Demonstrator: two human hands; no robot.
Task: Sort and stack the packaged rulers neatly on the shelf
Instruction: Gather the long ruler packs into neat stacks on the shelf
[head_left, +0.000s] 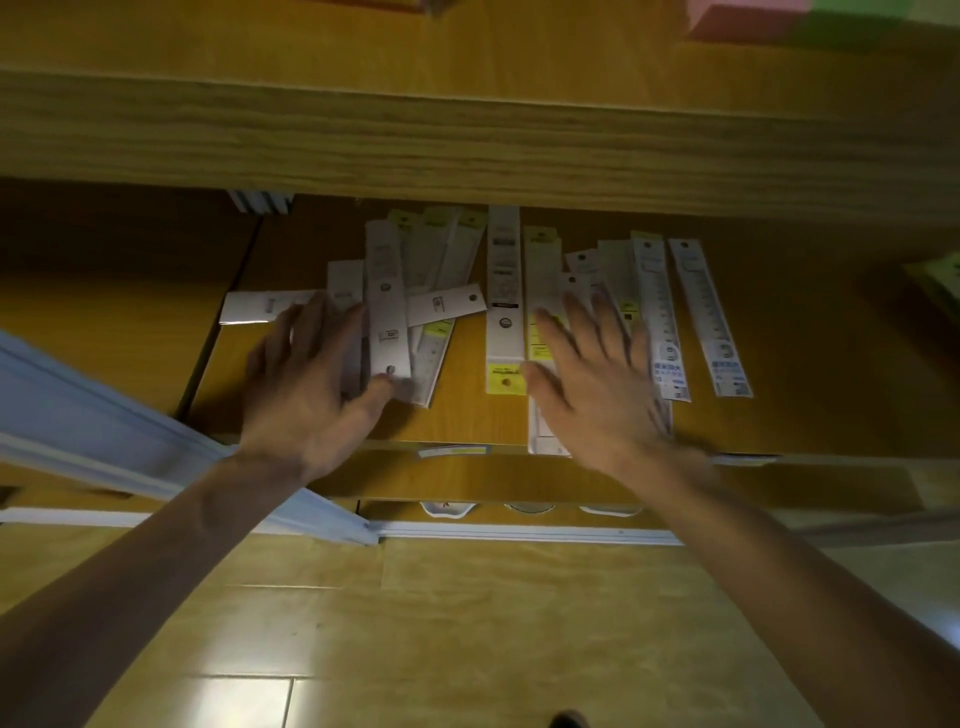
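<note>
while both arms reach into the wooden shelf (467, 415), the packaged rulers (504, 291) lie scattered across its board in two loose groups, some fanned and overlapping, one short white pack (447, 305) lying crosswise over the left group. the left hand (306, 379) rests on the left group, its fingers (332, 322) spread over the white packs and the thumb touching the lower end of a long white ruler pack (387, 306); whether it actually grips that pack i cannot tell, the fingers look relaxed rather than clenched. the right hand (592, 384) lies flat over the right group with fingers straight and splayed, pressing on packs with yellow labels, and it is blurred. two clear packs with blue labels (719, 338) sit just right of that hand, side by side and slightly tilted. below the shelf runs a white rail (519, 532), and glossy floor tiles (415, 623) show underneath.
</note>
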